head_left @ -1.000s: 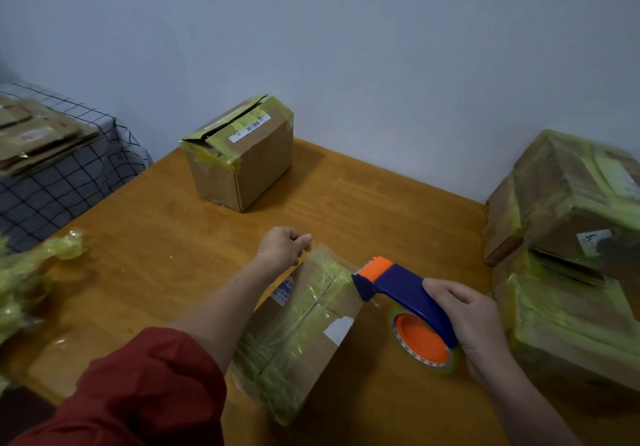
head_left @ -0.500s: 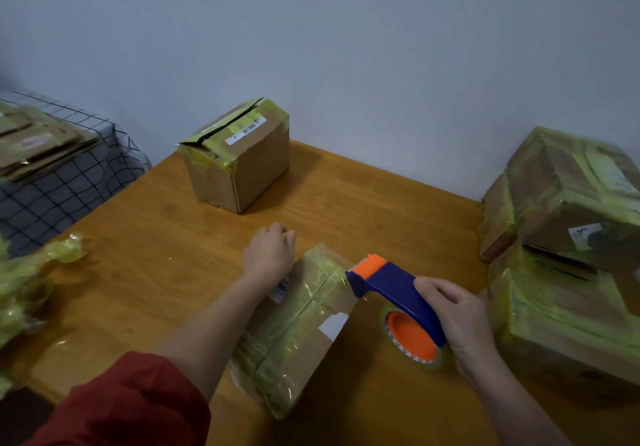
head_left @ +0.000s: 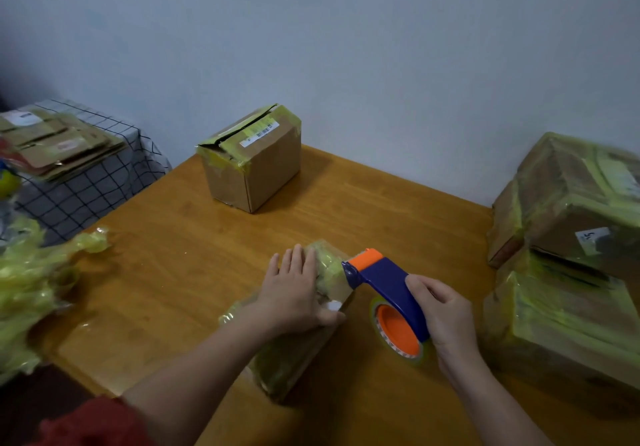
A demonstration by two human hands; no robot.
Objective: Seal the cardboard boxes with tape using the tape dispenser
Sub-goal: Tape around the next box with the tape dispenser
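Box (head_left: pixel 294 359) under left hand (head_left: pixel 294 293), tape dispenser (head_left: pixel 384 279) alongside

Wooden table (head_left: pixel 173 255), checkered cloth (head_left: pixel 86 189)

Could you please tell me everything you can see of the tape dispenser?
The tape dispenser looks like plastic: a dark blue handle and frame, an orange head at its far end, and an orange hub carrying a roll of yellowish clear tape. The right hand grips the handle. The dispenser is tilted, its orange head at the far right edge of the tape-wrapped flat box, the roll low beside the box above the wooden table.
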